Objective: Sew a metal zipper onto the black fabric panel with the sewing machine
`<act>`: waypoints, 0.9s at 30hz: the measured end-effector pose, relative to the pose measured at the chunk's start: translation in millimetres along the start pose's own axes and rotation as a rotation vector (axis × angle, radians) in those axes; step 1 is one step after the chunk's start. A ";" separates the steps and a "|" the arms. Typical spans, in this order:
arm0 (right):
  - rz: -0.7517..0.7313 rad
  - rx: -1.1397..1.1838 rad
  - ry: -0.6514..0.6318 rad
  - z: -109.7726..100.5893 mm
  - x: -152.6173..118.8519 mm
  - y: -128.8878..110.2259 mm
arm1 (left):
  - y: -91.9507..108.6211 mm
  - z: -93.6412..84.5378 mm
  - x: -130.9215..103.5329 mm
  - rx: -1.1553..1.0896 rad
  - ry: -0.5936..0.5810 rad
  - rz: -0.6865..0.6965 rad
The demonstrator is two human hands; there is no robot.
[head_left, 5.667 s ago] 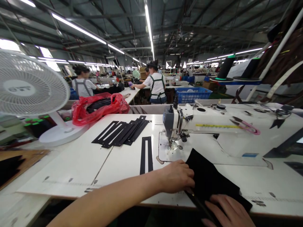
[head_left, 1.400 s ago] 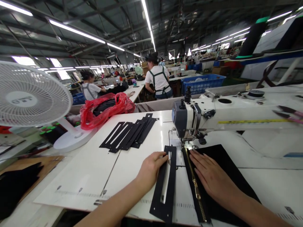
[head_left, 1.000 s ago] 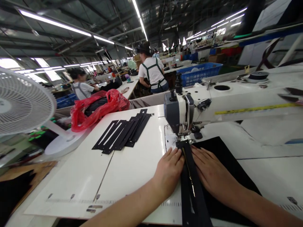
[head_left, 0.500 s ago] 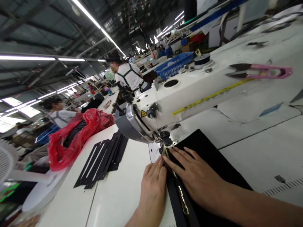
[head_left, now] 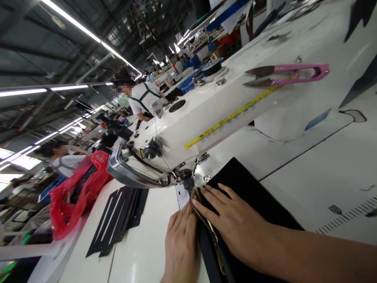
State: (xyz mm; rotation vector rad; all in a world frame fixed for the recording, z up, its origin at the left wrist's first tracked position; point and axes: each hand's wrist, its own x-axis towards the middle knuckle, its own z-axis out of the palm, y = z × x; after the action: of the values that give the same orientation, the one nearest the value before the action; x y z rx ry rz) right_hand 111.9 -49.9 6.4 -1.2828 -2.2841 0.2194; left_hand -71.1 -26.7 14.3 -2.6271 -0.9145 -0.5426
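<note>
Under the head of a white sewing machine [head_left: 218, 118] lies a black fabric piece [head_left: 253, 196] with a gold-toothed metal zipper [head_left: 212, 230] along its left part. My right hand [head_left: 235, 220] rests flat on the fabric, fingers spread and pointing at the presser foot [head_left: 188, 184]. On the other side of the zipper, my left hand [head_left: 181, 239] has its fingers pressed together on the fabric's edge, close to the foot; its thumb is hidden. Both hands' fingertips are very near each other, just in front of the foot.
Black slotted strips [head_left: 118, 220] lie overlapped on the white table [head_left: 141, 251] at left. Beyond them is a red plastic bag [head_left: 79, 192]. Pink-handled thread snips [head_left: 288, 74] and a yellow measuring tape [head_left: 229, 118] are on the machine's arm. Two people sit further back.
The view has shifted, so the machine appears further left and closer. The zipper and fabric appear slightly further forward towards the foot, with both hands still on them.
</note>
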 end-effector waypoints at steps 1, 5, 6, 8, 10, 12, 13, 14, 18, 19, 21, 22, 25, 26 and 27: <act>0.002 -0.004 -0.002 0.4 -0.5 -0.8 | -0.1 -0.3 0.0 -0.001 -0.003 0.003; 0.018 -0.011 0.005 3.7 -2.2 -3.5 | -0.3 -0.8 0.1 -0.008 -0.018 0.012; 0.021 -0.008 0.007 4.3 -2.4 -3.8 | -0.4 -0.8 0.2 -0.010 -0.018 0.013; 0.025 0.002 0.002 4.9 -2.7 -3.9 | -0.7 -0.6 0.4 -0.017 -0.019 0.014; 0.024 0.007 -0.007 4.6 -2.8 -3.6 | -1.2 -0.3 0.5 -0.023 -0.021 0.012; 0.024 0.007 -0.005 3.9 -2.9 -3.3 | -1.6 -0.4 0.7 -0.024 -0.022 0.014; 0.024 0.006 -0.002 3.5 -2.8 -3.2 | -1.7 -0.6 0.8 -0.023 -0.022 0.015; 0.026 0.004 0.004 3.3 -2.8 -3.2 | -1.8 -0.9 1.0 -0.021 -0.020 0.016; 0.022 -0.011 0.027 4.7 -2.8 -3.6 | -2.0 -2.1 2.1 -0.019 -0.039 0.018; 0.017 -0.026 0.044 5.6 -3.0 -3.7 | -1.9 -2.2 2.5 -0.019 -0.045 0.019; 0.004 -0.076 0.108 7.7 -4.0 -3.2 | -1.4 -2.2 3.6 -0.020 -0.054 0.019; 0.000 -0.101 0.145 8.5 -4.7 -2.7 | -0.8 -2.1 4.2 -0.024 -0.056 0.018; -0.026 -0.126 0.180 7.6 -6.7 -0.1 | 1.8 -1.8 5.8 -0.054 -0.071 0.000; -0.037 -0.124 0.164 6.4 -7.1 0.9 | 2.9 -1.9 6.1 -0.070 -0.066 -0.014; -0.048 -0.126 0.145 4.9 -7.3 1.8 | 4.1 -2.1 6.3 -0.085 -0.059 -0.027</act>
State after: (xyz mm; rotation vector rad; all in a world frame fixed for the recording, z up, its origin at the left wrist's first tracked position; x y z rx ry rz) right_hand 113.9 -54.5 -1.1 -1.2599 -2.2307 -0.0338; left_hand -64.4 -27.3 18.3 -2.7235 -0.9665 -0.5248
